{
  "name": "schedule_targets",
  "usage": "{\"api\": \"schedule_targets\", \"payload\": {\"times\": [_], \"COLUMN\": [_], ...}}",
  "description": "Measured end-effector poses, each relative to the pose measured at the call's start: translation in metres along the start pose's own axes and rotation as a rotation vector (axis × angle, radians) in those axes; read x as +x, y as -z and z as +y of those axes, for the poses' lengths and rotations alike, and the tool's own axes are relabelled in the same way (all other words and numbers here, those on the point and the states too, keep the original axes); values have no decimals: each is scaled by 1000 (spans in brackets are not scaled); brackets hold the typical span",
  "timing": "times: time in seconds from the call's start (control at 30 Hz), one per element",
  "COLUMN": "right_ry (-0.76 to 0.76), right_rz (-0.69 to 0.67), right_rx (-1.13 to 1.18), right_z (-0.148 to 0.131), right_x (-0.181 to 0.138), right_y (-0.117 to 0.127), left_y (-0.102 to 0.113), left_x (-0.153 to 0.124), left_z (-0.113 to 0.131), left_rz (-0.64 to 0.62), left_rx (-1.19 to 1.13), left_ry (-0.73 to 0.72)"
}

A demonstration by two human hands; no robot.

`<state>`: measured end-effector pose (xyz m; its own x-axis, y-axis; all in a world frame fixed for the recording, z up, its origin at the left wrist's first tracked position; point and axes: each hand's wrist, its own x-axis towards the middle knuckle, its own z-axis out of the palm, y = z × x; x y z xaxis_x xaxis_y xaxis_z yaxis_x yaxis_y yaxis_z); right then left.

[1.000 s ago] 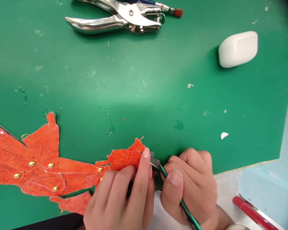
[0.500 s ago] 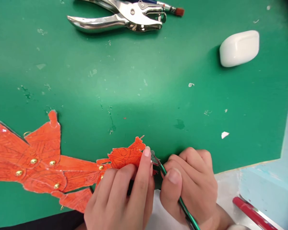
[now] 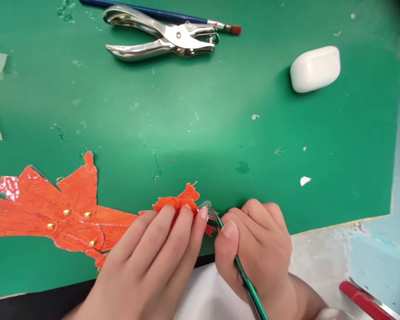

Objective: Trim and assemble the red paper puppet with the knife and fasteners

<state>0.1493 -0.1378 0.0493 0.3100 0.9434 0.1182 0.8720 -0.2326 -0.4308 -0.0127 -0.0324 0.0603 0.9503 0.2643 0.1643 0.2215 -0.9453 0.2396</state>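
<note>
A flat orange jointed puppet, cut out and drawn on with dark lines, lies along the near side of the green table. Gold round fasteners join its parts. My left hand is closed over its right-hand end, fingers pressed together, hiding part of it. My right hand grips a slim green-handled tool with a thin dark pointed tip; its exact kind I cannot make out. That tip is at a small clear piece beside my left fingertips.
A metal hole punch lies at the back, against a blue paintbrush. A white rounded case stands at the right. White scraps dot the green table. A red object is low at right.
The view has shifted, so the puppet shows further right. My left hand lies flatter over the puppet's end, covering more of it. My right hand keeps the tool at the same spot.
</note>
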Motion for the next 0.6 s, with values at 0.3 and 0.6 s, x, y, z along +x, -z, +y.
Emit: {"api": "schedule_targets", "payload": {"times": [0.3,0.6], "right_ry": [-13,-38], "right_rz": [-4,-11], "right_rx": [15,-13], "right_z": [0,-2], "right_x": [0,0], "right_y": [1,0], "left_y": [3,-5], "left_x": [-17,-23], "left_z": [-5,5], "left_rz": [-66,-106], "left_rx": [-11,143], "left_ry": [-124,-130]}}
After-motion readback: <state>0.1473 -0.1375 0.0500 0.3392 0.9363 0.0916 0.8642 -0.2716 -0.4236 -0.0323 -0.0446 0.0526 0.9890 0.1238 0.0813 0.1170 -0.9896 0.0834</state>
